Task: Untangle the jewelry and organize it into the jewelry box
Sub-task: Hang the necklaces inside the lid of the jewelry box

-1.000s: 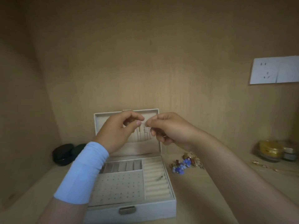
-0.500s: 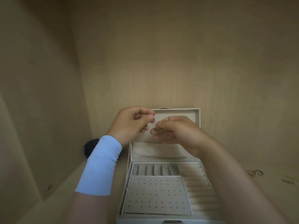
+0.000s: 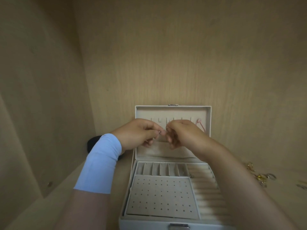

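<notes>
1. Walls hemmed the box left and behind; shelf ran on rightward.
2. Left hand and right hand pinched a tiny silver piece before the upright lid; its axis was unclear.

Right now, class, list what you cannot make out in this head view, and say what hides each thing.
The small silver piece, head view: tiny, mostly covered by the fingertips of the left hand and right hand; kind unclear.
The dark object: mostly behind the blue sleeve.
The jewelry box clasp: cut by the bottom edge.
The gold jewelry: blurred, partly behind the right forearm.
</notes>
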Action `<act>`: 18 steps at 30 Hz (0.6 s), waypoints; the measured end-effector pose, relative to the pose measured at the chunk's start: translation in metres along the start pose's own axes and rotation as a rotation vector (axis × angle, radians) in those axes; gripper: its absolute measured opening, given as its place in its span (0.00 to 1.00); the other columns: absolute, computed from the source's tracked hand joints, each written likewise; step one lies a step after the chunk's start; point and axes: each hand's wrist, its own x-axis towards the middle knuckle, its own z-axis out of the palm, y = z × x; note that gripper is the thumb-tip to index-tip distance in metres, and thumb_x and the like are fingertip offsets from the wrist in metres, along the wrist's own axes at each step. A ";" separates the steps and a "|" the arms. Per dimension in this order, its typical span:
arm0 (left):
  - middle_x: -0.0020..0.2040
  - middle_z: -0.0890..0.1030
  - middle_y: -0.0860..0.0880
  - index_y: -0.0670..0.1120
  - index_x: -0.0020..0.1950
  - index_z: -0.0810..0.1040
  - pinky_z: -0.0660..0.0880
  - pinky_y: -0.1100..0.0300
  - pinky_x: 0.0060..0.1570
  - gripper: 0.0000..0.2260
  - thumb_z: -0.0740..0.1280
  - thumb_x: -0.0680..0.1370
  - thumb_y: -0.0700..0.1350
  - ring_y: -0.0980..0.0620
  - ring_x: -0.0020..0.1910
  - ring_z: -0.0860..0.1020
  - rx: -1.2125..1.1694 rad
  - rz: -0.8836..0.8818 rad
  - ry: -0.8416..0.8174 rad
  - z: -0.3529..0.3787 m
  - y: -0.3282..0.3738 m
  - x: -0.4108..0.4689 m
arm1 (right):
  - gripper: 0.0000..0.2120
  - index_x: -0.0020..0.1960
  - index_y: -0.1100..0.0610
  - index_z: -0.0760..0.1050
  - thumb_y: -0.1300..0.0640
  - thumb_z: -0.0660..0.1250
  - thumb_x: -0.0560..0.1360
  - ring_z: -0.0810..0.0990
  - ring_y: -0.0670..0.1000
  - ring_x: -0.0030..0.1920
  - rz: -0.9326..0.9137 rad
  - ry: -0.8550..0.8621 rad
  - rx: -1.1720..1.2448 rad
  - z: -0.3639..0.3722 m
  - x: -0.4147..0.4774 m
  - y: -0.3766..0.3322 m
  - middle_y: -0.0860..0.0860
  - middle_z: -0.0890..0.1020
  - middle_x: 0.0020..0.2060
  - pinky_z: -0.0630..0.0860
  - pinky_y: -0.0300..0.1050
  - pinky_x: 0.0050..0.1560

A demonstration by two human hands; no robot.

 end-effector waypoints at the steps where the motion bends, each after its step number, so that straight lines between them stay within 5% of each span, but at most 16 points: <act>1: 0.39 0.79 0.51 0.47 0.47 0.83 0.76 0.63 0.43 0.10 0.63 0.80 0.38 0.55 0.37 0.76 -0.048 -0.016 -0.001 0.002 0.000 0.001 | 0.12 0.39 0.59 0.72 0.58 0.57 0.80 0.71 0.54 0.31 0.005 0.001 -0.005 0.000 0.000 0.000 0.55 0.74 0.29 0.72 0.52 0.41; 5: 0.45 0.80 0.45 0.43 0.43 0.77 0.76 0.52 0.54 0.10 0.59 0.81 0.39 0.49 0.44 0.80 -0.359 -0.053 -0.010 0.005 -0.001 0.004 | 0.17 0.38 0.54 0.70 0.47 0.59 0.83 0.65 0.49 0.26 0.019 -0.036 0.005 -0.003 -0.002 0.003 0.49 0.67 0.26 0.67 0.45 0.32; 9: 0.35 0.75 0.46 0.45 0.39 0.71 0.74 0.56 0.40 0.12 0.55 0.82 0.43 0.48 0.33 0.76 -0.542 -0.088 -0.088 0.004 -0.003 0.003 | 0.17 0.38 0.53 0.74 0.45 0.61 0.82 0.61 0.48 0.25 0.017 -0.093 0.068 -0.004 -0.003 0.004 0.49 0.65 0.27 0.63 0.41 0.28; 13: 0.30 0.65 0.51 0.47 0.39 0.70 0.61 0.58 0.32 0.11 0.57 0.81 0.45 0.53 0.26 0.61 -0.469 -0.130 -0.040 0.000 -0.003 0.004 | 0.13 0.39 0.55 0.77 0.50 0.67 0.79 0.62 0.48 0.25 -0.045 -0.046 0.082 -0.004 -0.004 0.003 0.50 0.67 0.27 0.62 0.42 0.28; 18: 0.30 0.67 0.52 0.46 0.39 0.75 0.60 0.62 0.30 0.09 0.65 0.79 0.45 0.53 0.27 0.62 -0.237 -0.120 0.120 -0.005 -0.010 0.005 | 0.08 0.44 0.60 0.81 0.56 0.69 0.79 0.67 0.47 0.24 -0.082 0.085 0.037 0.000 -0.003 0.004 0.48 0.73 0.25 0.67 0.42 0.26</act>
